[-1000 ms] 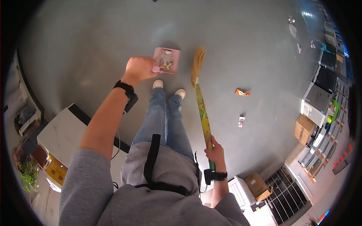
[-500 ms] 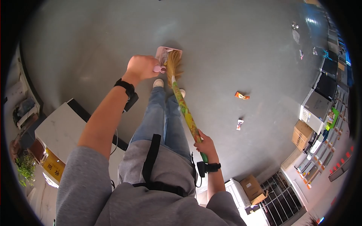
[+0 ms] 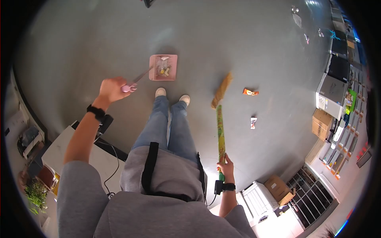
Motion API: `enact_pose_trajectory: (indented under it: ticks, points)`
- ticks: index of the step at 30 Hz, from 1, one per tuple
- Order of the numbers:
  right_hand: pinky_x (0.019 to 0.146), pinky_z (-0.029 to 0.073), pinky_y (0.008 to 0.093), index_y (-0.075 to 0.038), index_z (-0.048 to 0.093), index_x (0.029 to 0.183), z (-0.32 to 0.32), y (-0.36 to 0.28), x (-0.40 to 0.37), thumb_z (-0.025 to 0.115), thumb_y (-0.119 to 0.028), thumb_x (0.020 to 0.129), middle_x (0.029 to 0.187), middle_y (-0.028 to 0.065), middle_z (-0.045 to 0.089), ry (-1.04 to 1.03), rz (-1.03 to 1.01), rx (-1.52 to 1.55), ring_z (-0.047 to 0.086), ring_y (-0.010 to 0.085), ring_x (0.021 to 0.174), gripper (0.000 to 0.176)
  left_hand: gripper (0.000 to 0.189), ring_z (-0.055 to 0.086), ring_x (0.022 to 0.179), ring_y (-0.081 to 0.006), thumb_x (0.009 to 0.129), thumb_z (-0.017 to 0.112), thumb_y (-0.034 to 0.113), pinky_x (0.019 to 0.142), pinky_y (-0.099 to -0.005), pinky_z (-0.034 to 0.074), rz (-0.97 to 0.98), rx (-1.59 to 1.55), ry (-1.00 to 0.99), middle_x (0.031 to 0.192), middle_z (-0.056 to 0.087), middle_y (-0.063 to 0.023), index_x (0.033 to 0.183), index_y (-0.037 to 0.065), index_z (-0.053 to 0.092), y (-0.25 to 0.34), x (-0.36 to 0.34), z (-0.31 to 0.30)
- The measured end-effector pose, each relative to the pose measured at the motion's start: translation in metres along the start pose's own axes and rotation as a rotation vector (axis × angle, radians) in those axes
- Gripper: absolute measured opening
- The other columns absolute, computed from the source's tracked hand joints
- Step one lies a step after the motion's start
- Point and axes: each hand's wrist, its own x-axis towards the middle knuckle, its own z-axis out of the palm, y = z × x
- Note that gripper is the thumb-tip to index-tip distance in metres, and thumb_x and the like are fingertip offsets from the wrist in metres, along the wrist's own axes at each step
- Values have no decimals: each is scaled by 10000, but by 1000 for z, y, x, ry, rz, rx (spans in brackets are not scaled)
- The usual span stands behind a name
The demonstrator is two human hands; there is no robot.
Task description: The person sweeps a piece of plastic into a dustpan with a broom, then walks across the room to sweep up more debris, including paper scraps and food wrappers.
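Note:
My left hand [image 3: 113, 89] is closed round the pink handle end of a long-handled dustpan. The pink dustpan [image 3: 171, 68] is on the floor beyond my feet, with several small bits of litter in it. My right hand [image 3: 226, 166] grips the green and yellow handle of a broom [image 3: 221, 135]. The broom's straw head [image 3: 222, 90] is to the right of my feet, apart from the dustpan. Just right of the straw lies an orange wrapper [image 3: 251, 92], and below that a white and purple wrapper [image 3: 253, 123].
More litter [image 3: 297, 20] lies on the floor at the upper right. A white table [image 3: 71, 144] is at my left. Cardboard boxes [image 3: 322, 123] and metal cases line the right side. A white appliance [image 3: 258, 202] and a metal rack [image 3: 311, 194] are at the lower right.
The broom head has swung right, away from the dustpan, towards the orange wrapper. My left hand has moved left and down, and the dustpan's inside now shows more fully.

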Motion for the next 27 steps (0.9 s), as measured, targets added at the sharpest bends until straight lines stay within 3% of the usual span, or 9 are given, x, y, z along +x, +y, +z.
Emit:
enact_pose_trajectory:
  ticks: [5,9,15,23,27]
  points:
    - [448,487,321,-60,331,1431,11,7,44,634,77,707,699,86,591,13,57,314,575,185,493,796,315,583,597,-293,641,714,379,505,-402,455,-73,-38,43,638,559,-54,609,112,552,-22,-36,-3]
    - [467,489,323,-48,335,1414,40,-24,81,629,54,729,691,103,587,-30,124,428,571,197,502,752,301,583,601,-304,640,705,374,518,-401,463,-203,-31,39,631,568,-59,628,105,572,-26,-45,8]
    - [444,486,322,-42,323,1433,91,-64,81,634,52,713,726,100,590,-137,-17,193,586,198,502,789,290,600,622,-300,648,690,396,544,-400,485,-250,0,23,666,598,-61,664,117,613,-26,-35,14]
    - [518,503,294,-42,302,1445,140,-153,65,647,27,719,884,107,620,-430,-247,-158,603,172,564,806,310,601,626,-292,662,690,421,538,-409,479,-304,-17,-11,657,591,-60,660,122,605,-13,-27,11]
    - [522,490,287,-48,380,1412,142,-185,59,635,14,722,874,90,620,-600,-281,-155,587,152,558,738,307,603,623,-290,667,687,425,542,-412,481,-332,8,-52,660,593,-56,668,129,607,-14,-29,8]
